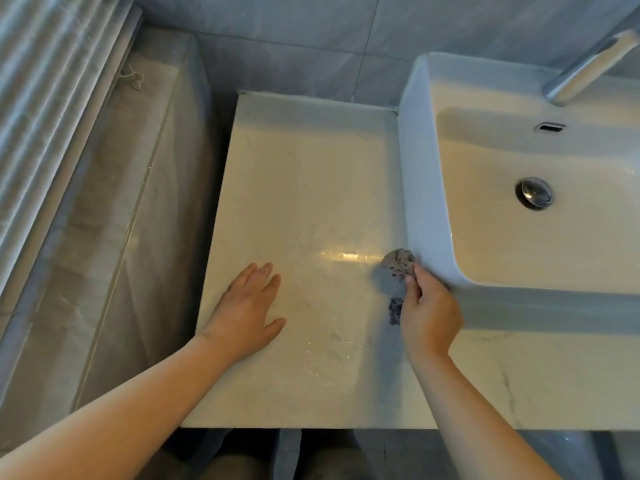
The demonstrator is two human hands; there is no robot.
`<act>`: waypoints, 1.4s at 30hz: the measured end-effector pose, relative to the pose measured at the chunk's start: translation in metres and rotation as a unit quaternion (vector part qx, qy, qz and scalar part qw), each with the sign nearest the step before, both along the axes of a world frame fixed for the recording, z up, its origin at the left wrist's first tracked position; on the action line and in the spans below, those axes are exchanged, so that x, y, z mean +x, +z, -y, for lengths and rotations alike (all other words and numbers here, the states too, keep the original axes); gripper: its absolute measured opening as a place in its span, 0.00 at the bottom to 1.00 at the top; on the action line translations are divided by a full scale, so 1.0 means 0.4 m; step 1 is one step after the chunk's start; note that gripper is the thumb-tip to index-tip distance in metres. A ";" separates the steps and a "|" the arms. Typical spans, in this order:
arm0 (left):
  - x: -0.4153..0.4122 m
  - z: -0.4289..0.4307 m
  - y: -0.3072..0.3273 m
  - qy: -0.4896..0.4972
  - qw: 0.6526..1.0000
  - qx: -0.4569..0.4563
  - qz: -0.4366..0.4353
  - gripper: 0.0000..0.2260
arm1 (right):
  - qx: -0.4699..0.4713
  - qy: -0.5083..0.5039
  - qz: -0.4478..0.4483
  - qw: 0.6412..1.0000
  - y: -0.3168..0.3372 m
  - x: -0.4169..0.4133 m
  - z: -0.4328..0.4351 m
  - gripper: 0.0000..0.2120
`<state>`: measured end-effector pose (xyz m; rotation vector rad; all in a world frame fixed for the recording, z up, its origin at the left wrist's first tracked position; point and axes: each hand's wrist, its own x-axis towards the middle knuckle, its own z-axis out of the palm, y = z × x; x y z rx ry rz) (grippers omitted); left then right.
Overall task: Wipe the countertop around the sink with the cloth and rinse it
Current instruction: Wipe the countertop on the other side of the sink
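Pale marble-look bench fills mid-frame, grey tile wall behind, w/ grey stone ledge lower at left.

1 cloth, grey, bunched into a wad. Sits on bench at near-left corner of sink, touching or just beside sink's outer wall; can't tell which. A second bit of same cloth shows darker below the fingers, hanging out under the palm.

R hand: grip curled tight round cloth, fingertips pinching the wad, knuckles up. Back of hand lies close against sink's front-left corner.

L hand: 1, palm down flat on bench, grip spread, fingers pointing away, thumb out to the right. Holds nothing. Well apart from cloth, w/ bare bench between. Both forearms bare, coming in from bottom edge.

Bright streak of glare on bench just left of cloth; faint thin scuff-like marks nearer front edge.

1 sink, white, rectangular vessel type, standing on bench at right. 1 drain plug, chrome, round, in basin floor. 1 overflow slot in back wall of basin. 1 tap, chrome, angled in from upper right, spout over basin's back edge. No water seen running.

Pleated blind or curtain at far left, 1 loose cord tangle on ledge beside it.
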<state>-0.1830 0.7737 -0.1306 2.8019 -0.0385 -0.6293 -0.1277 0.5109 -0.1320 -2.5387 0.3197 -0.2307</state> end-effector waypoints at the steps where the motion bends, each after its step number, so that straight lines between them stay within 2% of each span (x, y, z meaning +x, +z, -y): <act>1: 0.000 0.001 0.000 -0.002 1.000 0.003 -0.001 0.34 | -0.028 0.012 -0.017 0.999 -0.014 0.003 -0.001 0.13; 3: 0.001 0.001 0.000 -0.005 1.000 0.006 -0.002 0.34 | -0.053 0.010 -0.047 0.997 -0.044 -0.001 -0.014 0.13; 7: 0.000 -0.001 -0.001 -0.006 1.000 -0.001 0.001 0.34 | -0.008 -0.033 -0.039 0.999 -0.072 -0.012 -0.059 0.13; 12: -0.001 -0.004 -0.001 -0.009 1.000 -0.005 -0.003 0.34 | 0.013 0.075 -0.018 0.997 -0.077 -0.064 -0.096 0.13; 16: 0.000 -0.012 -0.004 -0.021 1.000 -0.001 -0.009 0.35 | 0.114 0.091 -0.072 0.987 -0.045 -0.079 -0.088 0.13; 18: 0.003 -0.016 -0.001 -0.027 1.000 0.000 -0.014 0.35 | 0.142 0.059 -0.055 0.987 -0.012 -0.081 -0.070 0.12; 22: 0.004 -0.022 0.000 -0.036 0.999 0.004 -0.013 0.35 | 0.083 -0.043 0.003 0.996 0.012 -0.067 -0.015 0.13; 27: -0.002 -0.011 -0.003 -0.030 0.999 0.008 -0.015 0.36 | 0.015 -0.009 -0.045 0.999 -0.041 -0.052 0.015 0.12; 30: 0.002 -0.008 -0.001 -0.022 1.000 0.007 -0.017 0.36 | 0.040 -0.032 -0.046 0.998 -0.047 -0.066 -0.001 0.13; 36: 0.005 0.022 0.001 -0.008 0.999 0.010 0.035 0.30 | 0.146 0.026 -0.089 0.985 -0.013 -0.128 -0.049 0.07; 40: -0.001 0.056 0.002 -0.063 0.995 -0.040 0.064 0.29 | 0.174 -0.022 -0.031 0.984 0.032 -0.155 -0.008 0.12; 42: -0.007 0.080 -0.003 -0.105 0.990 -0.059 0.067 0.34 | 0.150 -0.034 -0.009 0.988 0.041 -0.175 0.037 0.11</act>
